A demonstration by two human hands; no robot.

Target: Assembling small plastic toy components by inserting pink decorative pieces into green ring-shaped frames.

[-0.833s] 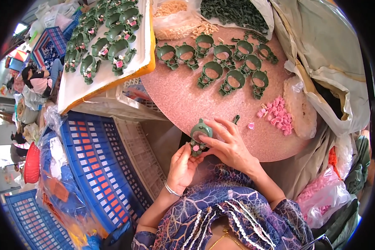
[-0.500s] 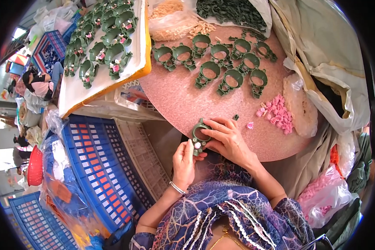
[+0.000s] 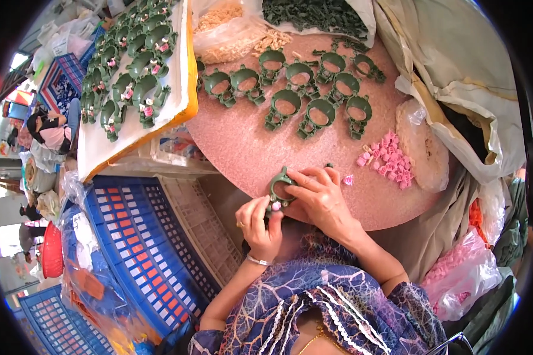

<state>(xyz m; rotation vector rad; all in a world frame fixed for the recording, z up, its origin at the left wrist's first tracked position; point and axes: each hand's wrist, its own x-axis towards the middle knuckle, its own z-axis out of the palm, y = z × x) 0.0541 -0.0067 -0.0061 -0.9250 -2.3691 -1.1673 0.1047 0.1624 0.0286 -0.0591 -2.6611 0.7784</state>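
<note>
My right hand (image 3: 321, 198) grips a green ring-shaped plastic piece (image 3: 280, 187) at the near edge of the round pink table (image 3: 249, 148). My left hand (image 3: 259, 223) pinches a small pink flower piece (image 3: 275, 206) against the lower part of that green piece. Several more green ring pieces (image 3: 305, 89) lie in rows on the far half of the table. A heap of small pink pieces (image 3: 388, 160) sits to the right, with one loose pink piece (image 3: 348, 178) just beside my right hand.
A white board with an orange edge (image 3: 130, 136) carries several finished green pieces with pink flowers, at the left. Bags of beige and dark green parts (image 3: 314, 15) lie at the table's far side. Blue crates (image 3: 136, 248) stand lower left. People sit far left.
The green piece and both hands have shifted slightly toward the table's near edge. My left hand has come up closer under the piece.
</note>
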